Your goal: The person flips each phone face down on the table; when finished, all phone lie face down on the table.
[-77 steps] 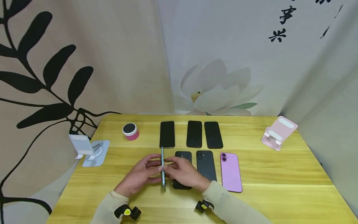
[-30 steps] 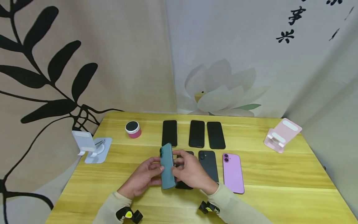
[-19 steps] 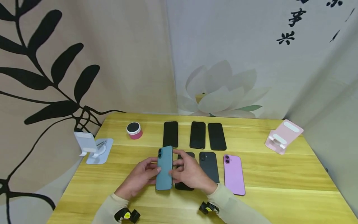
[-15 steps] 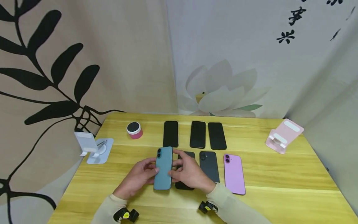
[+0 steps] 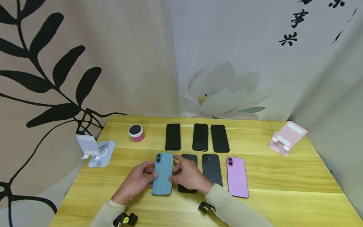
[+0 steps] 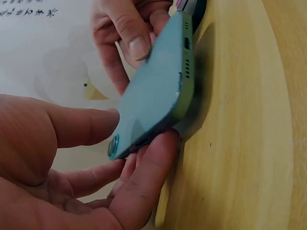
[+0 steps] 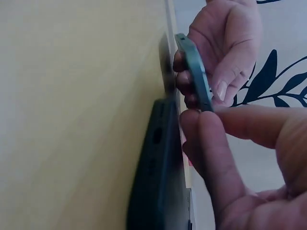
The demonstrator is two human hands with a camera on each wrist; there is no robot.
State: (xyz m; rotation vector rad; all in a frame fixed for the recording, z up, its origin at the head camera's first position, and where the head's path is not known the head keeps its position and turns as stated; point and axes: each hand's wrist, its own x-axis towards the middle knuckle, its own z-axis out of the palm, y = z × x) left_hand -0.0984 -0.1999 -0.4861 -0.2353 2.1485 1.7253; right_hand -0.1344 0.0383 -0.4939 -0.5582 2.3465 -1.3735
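A teal phone point(image 5: 162, 178), camera side up, is held between both hands in the head view. My left hand point(image 5: 135, 181) grips its left edge, thumb on the back and fingers underneath. At the opposite edge, my right hand point(image 5: 190, 176) pinches it between thumb and fingers. The left wrist view shows the phone point(image 6: 151, 91) tilted close over the wood, its port end toward the camera. Below my right hand lies a black phone point(image 5: 186, 189), partly covered by that hand; a dark grey phone point(image 5: 212, 170) and a purple phone point(image 5: 237, 176) lie to its right.
Three phones with dark screens up form a back row: one on the left point(image 5: 173, 137), one in the middle point(image 5: 200, 137), one on the right point(image 5: 220, 138). A pink jar point(image 5: 137, 135) and a pale blue stand point(image 5: 97, 154) are at left; a pink stand point(image 5: 283, 142) is at right.
The teal phone, seen edge-on at first, has turned so its back faces up. Both hands have brought it slightly left and toward the near side, clear of the back-row phone in view.
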